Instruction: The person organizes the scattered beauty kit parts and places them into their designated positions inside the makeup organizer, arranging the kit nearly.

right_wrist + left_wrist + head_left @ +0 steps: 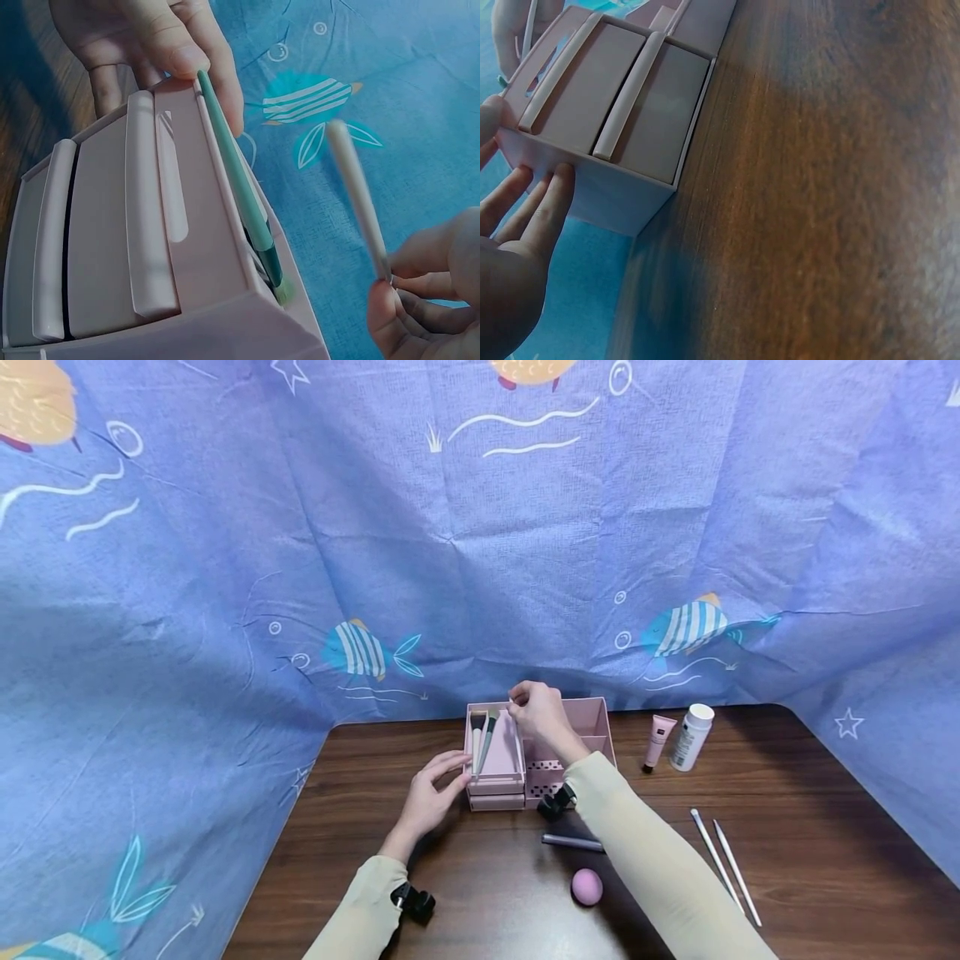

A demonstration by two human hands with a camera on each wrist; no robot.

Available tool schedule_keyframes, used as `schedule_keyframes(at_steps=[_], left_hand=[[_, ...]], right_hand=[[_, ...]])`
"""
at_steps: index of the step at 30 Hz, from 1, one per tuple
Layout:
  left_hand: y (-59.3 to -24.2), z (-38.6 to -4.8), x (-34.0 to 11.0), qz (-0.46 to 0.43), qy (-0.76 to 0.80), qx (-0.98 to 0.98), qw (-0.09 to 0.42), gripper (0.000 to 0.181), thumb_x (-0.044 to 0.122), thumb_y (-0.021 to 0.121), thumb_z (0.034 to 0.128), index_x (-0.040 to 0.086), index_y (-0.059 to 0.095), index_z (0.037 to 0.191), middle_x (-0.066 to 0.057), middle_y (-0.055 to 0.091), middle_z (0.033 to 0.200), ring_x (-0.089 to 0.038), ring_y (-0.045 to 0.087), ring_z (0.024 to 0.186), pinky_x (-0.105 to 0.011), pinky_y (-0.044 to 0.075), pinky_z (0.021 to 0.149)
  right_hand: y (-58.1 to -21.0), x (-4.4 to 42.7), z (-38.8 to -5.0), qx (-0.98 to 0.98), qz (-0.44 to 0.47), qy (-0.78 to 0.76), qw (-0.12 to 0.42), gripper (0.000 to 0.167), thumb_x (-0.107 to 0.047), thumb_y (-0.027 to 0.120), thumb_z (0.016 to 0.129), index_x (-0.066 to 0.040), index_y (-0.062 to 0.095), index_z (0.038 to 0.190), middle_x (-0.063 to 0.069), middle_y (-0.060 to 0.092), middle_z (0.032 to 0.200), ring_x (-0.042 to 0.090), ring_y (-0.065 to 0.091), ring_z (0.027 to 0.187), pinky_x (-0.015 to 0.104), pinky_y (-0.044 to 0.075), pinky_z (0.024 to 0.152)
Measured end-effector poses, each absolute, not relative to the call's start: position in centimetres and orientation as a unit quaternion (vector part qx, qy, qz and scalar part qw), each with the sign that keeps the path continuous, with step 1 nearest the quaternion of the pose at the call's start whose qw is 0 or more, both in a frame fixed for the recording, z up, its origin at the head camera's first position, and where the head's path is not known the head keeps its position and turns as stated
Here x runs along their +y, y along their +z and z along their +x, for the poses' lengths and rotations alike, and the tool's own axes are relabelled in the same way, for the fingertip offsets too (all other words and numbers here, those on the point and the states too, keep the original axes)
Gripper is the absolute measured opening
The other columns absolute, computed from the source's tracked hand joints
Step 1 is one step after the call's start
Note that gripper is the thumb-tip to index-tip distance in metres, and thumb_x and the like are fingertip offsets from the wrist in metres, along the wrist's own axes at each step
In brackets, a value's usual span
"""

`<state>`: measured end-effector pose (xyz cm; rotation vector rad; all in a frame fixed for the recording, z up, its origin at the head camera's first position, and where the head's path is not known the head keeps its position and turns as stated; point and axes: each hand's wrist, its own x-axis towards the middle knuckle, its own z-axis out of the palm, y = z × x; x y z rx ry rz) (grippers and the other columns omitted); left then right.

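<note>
My right hand point(542, 713) pinches a slim white makeup brush point(358, 195) by one end, above the top compartment of a pink desk organizer point(498, 802). The brush's free end points toward the organizer's front; its gripped end is hidden by my fingers. Lying in that compartment are a white-handled brush with dark bristles point(477, 737) and a green brush point(238, 180). At the organizer's left front corner, my left hand point(431, 797) touches the side wall with extended fingers. Its thumb rests by the front upper edge, beside the green handle's tip.
Right of the organizer stand a pink tube point(658, 742) and a white bottle point(692, 737). In front are a dark pen-like stick point(572, 842) and a pink ball point(587, 887). Two thin white sticks point(716, 856) lie farther right. A blue fish-patterned cloth point(465, 593) hangs behind.
</note>
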<state>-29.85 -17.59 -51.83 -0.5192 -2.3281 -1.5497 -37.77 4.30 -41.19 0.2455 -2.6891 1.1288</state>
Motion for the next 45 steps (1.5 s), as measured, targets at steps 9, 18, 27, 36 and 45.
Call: schedule_keyframes(at_steps=[9,18,27,36,45], left_hand=[[-51.8,-29.8,-17.4,-0.175,-0.529,-0.819,0.138,0.031,0.009,0.068,0.0912,0.004,0.067,0.122,-0.015,0.062,0.129,-0.031,0.058,0.12,-0.042,0.044,0.107],[-51.8,-29.7,-17.6,-0.18,-0.545,-0.807,0.139,0.031,0.022,0.071,0.0898,0.018,0.07,0.12,-0.001,0.064,0.127,-0.02,0.061,0.117,-0.034,0.047,0.105],[-52.1,-29.9,-17.7,-0.184,-0.542,-0.808,0.142,0.029,0.024,0.07,0.0905,0.02,0.07,0.119,0.001,0.064,0.126,-0.018,0.061,0.116,-0.031,0.047,0.104],[-52.2,-29.9,-17.8,-0.184,-0.543,-0.807,0.141,0.029,0.023,0.071,0.0904,0.02,0.07,0.119,0.002,0.064,0.126,-0.016,0.06,0.116,-0.03,0.047,0.104],[-51.5,-29.6,-17.4,-0.179,-0.528,-0.816,0.15,0.03,0.012,0.07,0.0901,0.01,0.069,0.12,-0.008,0.064,0.126,-0.024,0.061,0.116,-0.032,0.046,0.104]], right_hand=[[-41.7,4.7,-37.7,-0.914,0.082,0.386,0.092,0.019,-0.017,0.066,0.088,-0.009,0.071,0.104,0.004,0.074,0.094,0.021,0.068,0.091,0.037,0.055,0.085],[-42.2,5.1,-37.5,-0.913,0.082,0.391,0.077,0.017,-0.019,0.065,0.09,-0.01,0.071,0.102,0.002,0.072,0.088,0.02,0.066,0.083,0.037,0.055,0.079],[-41.8,5.6,-37.3,-0.911,0.101,0.39,0.089,0.018,-0.016,0.066,0.086,-0.008,0.072,0.101,0.003,0.072,0.085,0.02,0.065,0.082,0.036,0.054,0.078],[-41.4,6.8,-36.5,-0.91,0.121,0.382,0.111,0.017,-0.015,0.067,0.086,-0.008,0.072,0.1,0.003,0.073,0.086,0.02,0.067,0.081,0.036,0.055,0.077],[-41.3,8.9,-34.4,-0.908,0.139,0.374,0.129,0.024,-0.014,0.068,0.084,-0.004,0.07,0.105,0.007,0.073,0.089,0.021,0.069,0.082,0.038,0.057,0.077]])
